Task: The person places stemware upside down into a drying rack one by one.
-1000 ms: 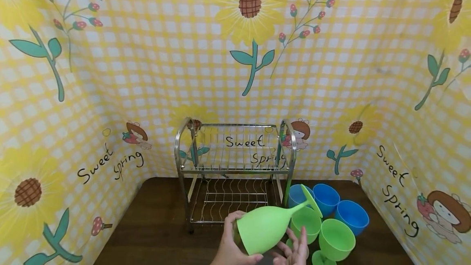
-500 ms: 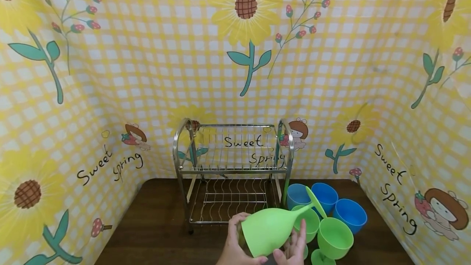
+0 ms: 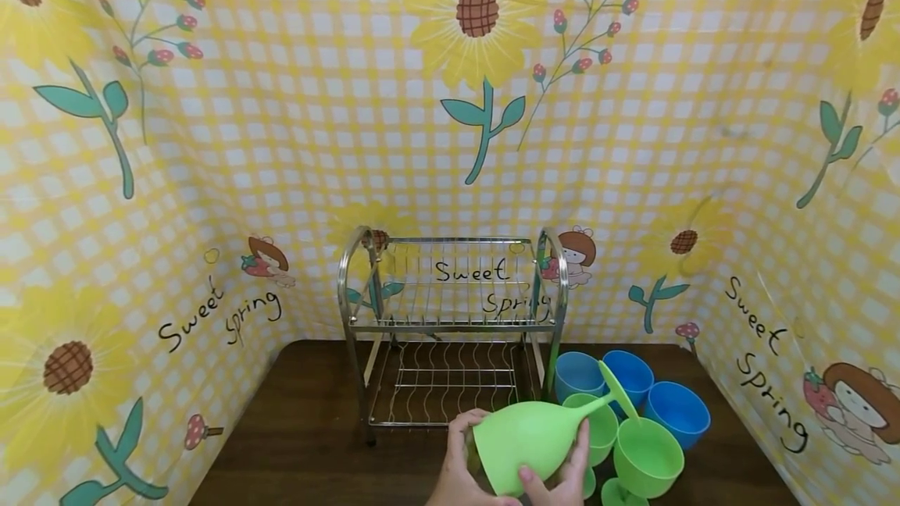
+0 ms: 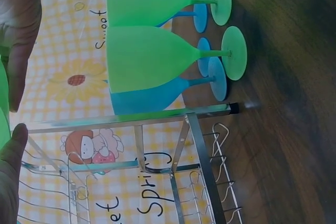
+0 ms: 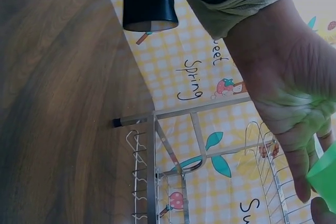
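- left hand (image 3: 460,467): low in front of the two-tier silvery metal wire dish rack (image 3: 457,327), toward that rack's right half; fingers gripping a goblet at its rim, thumb on the near side. pale cloth sleeve (image 5: 231,17) and black camera housing (image 5: 149,1) at the wrist.
- right hand (image 3: 558,486): in front of the rack's right end; fingers curled behind the same goblet's bowl near the stem, thumb pressed on the bowl's near side.
- held light-green plastic-looking goblet (image 3: 527,436): one, raised, in front of the rack's right half; tilted, mouth toward the left hand, round foot up and to the right.
- upright bright-green stemmed goblets: two, to the rack's right; the nearer one (image 3: 648,459) farther from the rack, the other (image 3: 596,432) closer to it, partly hidden by the held piece.
- dark-brown wood-grain tabletop (image 3: 302,420): beneath the rack and the standing goblets.
- upright blue stemmed goblets: three, to the rack's right, beyond the green pair; one just beside the rack (image 3: 578,375), one next along (image 3: 629,373), one farthest out (image 3: 678,411).
- yellow-and-white checked cloth (image 3: 351,100): behind and on both sides of the rack; printed sunflowers, strawberries, "sweet spring" lettering.
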A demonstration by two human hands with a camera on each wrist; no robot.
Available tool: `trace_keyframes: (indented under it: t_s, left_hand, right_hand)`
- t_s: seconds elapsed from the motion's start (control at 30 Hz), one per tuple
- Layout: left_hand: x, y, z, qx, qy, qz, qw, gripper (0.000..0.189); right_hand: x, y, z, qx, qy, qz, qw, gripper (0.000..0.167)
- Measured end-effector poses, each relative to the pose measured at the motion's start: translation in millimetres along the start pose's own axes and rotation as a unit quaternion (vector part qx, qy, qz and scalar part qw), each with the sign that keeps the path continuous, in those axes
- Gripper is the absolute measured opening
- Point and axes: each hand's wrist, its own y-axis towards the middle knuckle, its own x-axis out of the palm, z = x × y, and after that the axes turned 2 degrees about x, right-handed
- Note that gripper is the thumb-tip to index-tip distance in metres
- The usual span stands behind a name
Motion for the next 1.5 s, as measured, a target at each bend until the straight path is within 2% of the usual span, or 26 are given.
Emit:
trace_keyframes:
  t_s: [0.33, 0.47, 0.57, 0.63, 0.7, 0.8, 0.87, 0.9, 1.0, 1.1, 1.2, 1.37, 1.5]
  left_hand:
    - [-1.8, -1.9, -1.5, 0.012, 0.026, 0.003, 0.9996, 0.085]
    - [-4.5, -3.4, 1.9, -0.025, 0.030, 0.004, 0.9993, 0.084]
    - [-9.5, -2.8, 5.9, -0.058, 0.025, -0.008, 0.9980, 0.082]
    - [-14.4, -1.3, 7.2, -0.069, 0.019, -0.014, 0.9974, 0.078]
    - [-20.7, 0.5, 8.5, -0.086, 0.011, -0.014, 0.9962, 0.071]
    - [-30.7, 2.6, 9.1, -0.092, 0.014, 0.006, 0.9957, 0.062]
    - [-38.0, 2.9, 10.1, -0.089, 0.029, 0.027, 0.9953, 0.057]
    - [-41.8, 2.6, 10.0, -0.077, 0.041, 0.039, 0.9955, 0.054]
    - [-54.3, -0.5, 11.6, -0.055, 0.077, 0.082, 0.9921, 0.048]
    - [-68.3, -3.4, 14.5, -0.049, 0.106, 0.131, 0.9845, 0.051]
    - [-81.1, -5.3, 18.7, -0.063, 0.146, 0.173, 0.9719, 0.055]
    - [-100.5, -3.4, 19.3, -0.101, 0.236, 0.220, 0.9410, 0.052]
    - [-115.0, 2.2, 12.2, -0.137, 0.272, 0.241, 0.9214, 0.050]
  right_hand:
    - [16.1, -1.6, -13.4, 0.037, -0.077, 0.042, 0.9955, 0.114]
    - [18.9, -2.2, -15.0, 0.049, -0.090, 0.045, 0.9938, 0.114]
    - [19.4, -1.8, -15.1, 0.059, -0.105, 0.049, 0.9915, 0.115]
    - [19.6, -1.1, -15.1, 0.060, -0.109, 0.051, 0.9909, 0.116]
    - [20.1, 0.3, -14.2, 0.044, -0.110, 0.051, 0.9916, 0.116]
    - [21.2, 2.6, -12.2, -0.002, -0.105, 0.044, 0.9935, 0.115]
    - [22.1, 4.2, -10.9, -0.029, -0.105, 0.039, 0.9933, 0.114]
    - [22.5, 4.7, -10.7, -0.038, -0.104, 0.035, 0.9933, 0.114]
    - [23.4, 4.7, -12.0, -0.013, -0.110, 0.035, 0.9932, 0.119]
    - [23.7, 4.1, -15.3, 0.043, -0.136, 0.039, 0.9889, 0.124]
    - [24.0, 4.4, -19.2, 0.079, -0.176, 0.042, 0.9803, 0.128]
    - [24.4, 11.9, -27.2, 0.070, -0.210, 0.039, 0.9745, 0.129]
    - [24.5, 21.9, -36.1, 0.035, -0.207, 0.023, 0.9775, 0.129]
